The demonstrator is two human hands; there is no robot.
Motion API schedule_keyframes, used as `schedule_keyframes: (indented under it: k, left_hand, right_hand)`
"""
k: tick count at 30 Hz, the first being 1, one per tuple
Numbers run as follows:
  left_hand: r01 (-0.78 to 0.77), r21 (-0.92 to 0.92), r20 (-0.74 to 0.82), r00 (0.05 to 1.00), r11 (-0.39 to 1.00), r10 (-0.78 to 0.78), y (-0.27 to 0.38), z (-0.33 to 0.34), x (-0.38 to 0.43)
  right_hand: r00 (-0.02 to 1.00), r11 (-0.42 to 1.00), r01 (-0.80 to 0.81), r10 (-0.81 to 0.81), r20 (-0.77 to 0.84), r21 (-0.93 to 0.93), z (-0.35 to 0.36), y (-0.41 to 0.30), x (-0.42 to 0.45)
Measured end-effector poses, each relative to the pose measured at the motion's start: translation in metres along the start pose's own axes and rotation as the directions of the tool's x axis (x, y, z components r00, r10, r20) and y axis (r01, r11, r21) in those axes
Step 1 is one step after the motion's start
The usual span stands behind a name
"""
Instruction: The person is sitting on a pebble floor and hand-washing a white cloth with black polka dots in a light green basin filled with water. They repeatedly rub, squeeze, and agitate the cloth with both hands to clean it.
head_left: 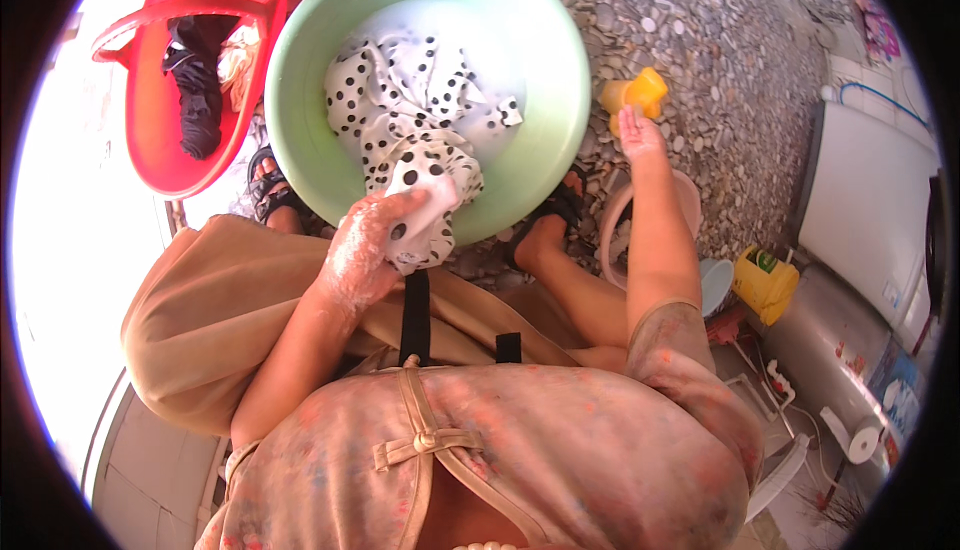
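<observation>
My left hand (360,250), wet with suds, grips a bunched part of a white cloth with black polka dots (397,129) at the near rim of a large green plastic basin (300,99). The rest of the cloth lies in cloudy, soapy water in the basin. My right hand (640,135) is stretched out to the right of the basin, over the pebbled floor. Its fingertips are at a small yellow plastic container (636,92); whether they touch it I cannot tell.
A red plastic basket with a handle (150,137) holds dark and light clothes at the upper left. A pink round tub (688,197) stands under my right forearm. Beyond it are a light blue bowl (717,283), a yellow container (765,283) and a white appliance (862,212).
</observation>
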State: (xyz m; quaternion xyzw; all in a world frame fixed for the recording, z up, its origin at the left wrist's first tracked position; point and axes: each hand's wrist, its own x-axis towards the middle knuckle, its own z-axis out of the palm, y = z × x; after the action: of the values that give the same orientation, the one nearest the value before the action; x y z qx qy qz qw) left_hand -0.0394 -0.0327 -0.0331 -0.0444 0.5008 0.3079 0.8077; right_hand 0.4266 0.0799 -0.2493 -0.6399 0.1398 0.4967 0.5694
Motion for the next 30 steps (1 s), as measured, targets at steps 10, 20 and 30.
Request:
schedule_keyframes:
  k: [10,20,30]
  left_hand:
    - [0.019,-0.03,-0.017,1.0,0.999,-0.019,0.004,-0.004,0.011]
    - [0.018,-0.071,-0.041,0.999,0.997,-0.021,0.008,-0.004,0.005]
    - [-0.008,-0.089,-0.029,1.0,0.996,0.005,0.015,-0.014,0.003]
  right_hand:
    - [0.999,0.944,-0.034,0.03,0.016,0.328,0.017,-0.004,0.02]
    - [0.906,0.905,0.418,-0.421,0.029,0.082,0.064,0.017,-0.038]
    - [0.295,-0.359,0.884,-0.066,0.953,-0.298,0.193,0.166,-0.113]
